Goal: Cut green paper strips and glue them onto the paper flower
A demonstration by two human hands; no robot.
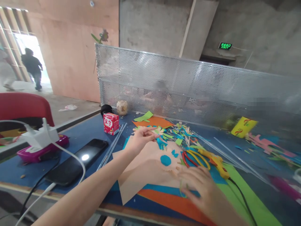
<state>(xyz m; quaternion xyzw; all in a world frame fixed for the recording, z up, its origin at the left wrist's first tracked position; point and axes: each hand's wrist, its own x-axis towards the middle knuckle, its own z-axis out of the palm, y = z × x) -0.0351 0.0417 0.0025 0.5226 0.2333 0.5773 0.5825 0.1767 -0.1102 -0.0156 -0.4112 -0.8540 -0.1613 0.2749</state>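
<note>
My left hand (140, 137) reaches out over the blue table (94, 130) with its fingertips pinched among the small foam scraps (164, 133), apparently on a pale piece. My right hand (199, 185) lies flat with fingers spread on the foam sheets near the front edge, holding nothing, just right of a peach cut-out with a blue disc (166, 160). The peach foam sheet (138, 175) lies under both hands. Scissors with red and yellow handles (195, 158) lie just beyond my right hand.
A yellow glue gun (217, 162) with a black cord lies right of the scissors. A phone (75, 161), charger block (39, 136), red drink carton (111, 123) and glue sticks (113, 146) sit left. A perforated metal screen (188, 88) bounds the back, with people behind it.
</note>
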